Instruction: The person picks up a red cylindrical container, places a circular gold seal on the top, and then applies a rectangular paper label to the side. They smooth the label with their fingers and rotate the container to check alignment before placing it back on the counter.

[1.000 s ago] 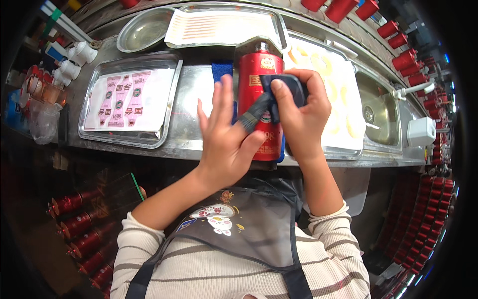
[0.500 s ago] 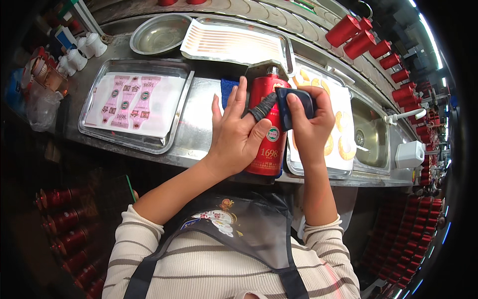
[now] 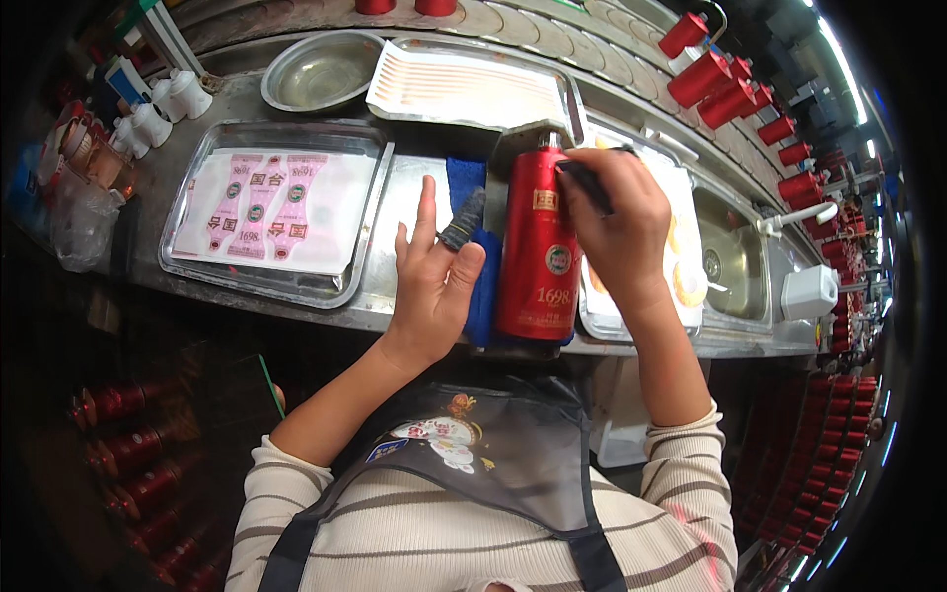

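Note:
A red bottle (image 3: 538,242) with labels and a silvery cap lies before me on a blue cloth (image 3: 464,183). My right hand (image 3: 626,232) closes round a dark flat scraper (image 3: 589,187) and holds it against or just over the bottle's upper right side; blur hides whether they touch. Left of the bottle, apart from it, my left hand (image 3: 431,296) is open with fingers spread and holds nothing. Black tape or a dark sleeve wraps its index finger.
To the left stands a metal tray (image 3: 340,286) of pink printed labels. A steel bowl (image 3: 324,71) and a tray of striped strips (image 3: 473,89) are behind. Right are a sheet of gold ring labels (image 3: 691,281) and a sink (image 3: 735,261). Red bottles (image 3: 700,79) ride a conveyor beyond.
My left hand has come off the bottle, leftward and down. The right hand has turned over with the scraper, its back now showing. The bottle's upper label is uncovered.

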The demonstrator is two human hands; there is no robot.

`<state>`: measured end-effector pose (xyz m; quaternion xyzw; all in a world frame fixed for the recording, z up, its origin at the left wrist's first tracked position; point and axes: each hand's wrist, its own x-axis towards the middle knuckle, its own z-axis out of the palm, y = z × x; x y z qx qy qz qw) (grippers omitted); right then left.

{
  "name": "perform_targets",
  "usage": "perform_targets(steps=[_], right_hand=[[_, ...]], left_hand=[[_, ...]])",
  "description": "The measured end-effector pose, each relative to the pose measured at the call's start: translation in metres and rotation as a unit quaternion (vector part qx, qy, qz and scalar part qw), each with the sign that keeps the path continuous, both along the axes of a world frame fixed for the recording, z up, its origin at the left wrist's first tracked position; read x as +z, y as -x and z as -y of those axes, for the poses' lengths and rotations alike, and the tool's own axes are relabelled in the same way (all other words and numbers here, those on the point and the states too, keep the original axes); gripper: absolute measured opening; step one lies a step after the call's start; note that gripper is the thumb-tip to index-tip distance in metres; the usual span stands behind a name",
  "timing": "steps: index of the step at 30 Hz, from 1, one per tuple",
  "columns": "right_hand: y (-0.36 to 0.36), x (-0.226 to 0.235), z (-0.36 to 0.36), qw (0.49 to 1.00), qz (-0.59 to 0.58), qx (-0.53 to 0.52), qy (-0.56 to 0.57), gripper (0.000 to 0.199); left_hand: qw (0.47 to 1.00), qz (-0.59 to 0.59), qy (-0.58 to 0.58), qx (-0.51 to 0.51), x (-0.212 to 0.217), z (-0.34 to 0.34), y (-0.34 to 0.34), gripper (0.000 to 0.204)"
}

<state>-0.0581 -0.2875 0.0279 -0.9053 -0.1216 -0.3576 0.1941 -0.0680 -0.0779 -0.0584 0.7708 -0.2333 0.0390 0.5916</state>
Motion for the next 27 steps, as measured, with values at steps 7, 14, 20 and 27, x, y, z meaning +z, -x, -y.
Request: perform_targets(steps=[7, 14, 20, 27], right_hand=[[0.053, -0.013, -0.052, 0.961, -0.150, 0.234, -0.007, 0.031], [0.096, -0.033, -0.038, 0.994, -0.020, 0.076, 0.079, 0.030], [0.117, -0.022, -0.054, 0.988, 0.031, 0.116, 0.096, 0.044], [0.135, -0.020, -0.028, 0.998, -0.055, 0.020, -0.025, 0.037]], left_hand=[[0.999, 0.015, 0.031, 0.005, -0.019, -0.022, 0.015, 0.045], [0.996, -0.051, 0.071, -0.032, -0.022, -0.026, 0.035, 0.046], [0.994, -0.070, 0.060, -0.057, -0.017, -0.030, 0.044, 0.048], [0.992, 0.004, -0.061, -0.112, 0.001, -0.016, 0.073, 0.057]])
